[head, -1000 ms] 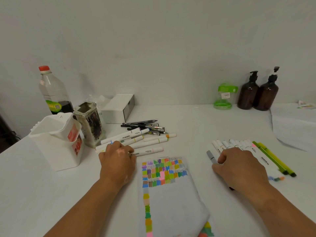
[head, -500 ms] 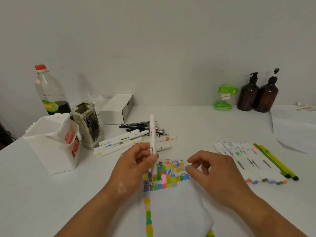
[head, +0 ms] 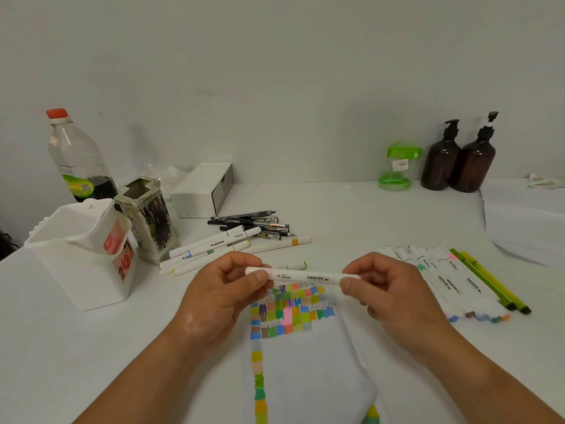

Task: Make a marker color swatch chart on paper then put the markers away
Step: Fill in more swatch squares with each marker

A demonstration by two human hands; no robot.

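White marker [head: 305, 276] held level just above the swatch paper [head: 305, 356], left hand [head: 226, 295] pinching one end and right hand [head: 394, 298] the other (fingers closed on the barrel). Left of the paper, loose markers [head: 211, 247]; right of it, a marker row [head: 443, 276].

Both hands [head: 220, 295] pinch a white marker [head: 305, 275] level.

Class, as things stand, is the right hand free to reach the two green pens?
Probably not yet: the right hand and left hand both grip a white marker. Nothing blocks the green pens otherwise.
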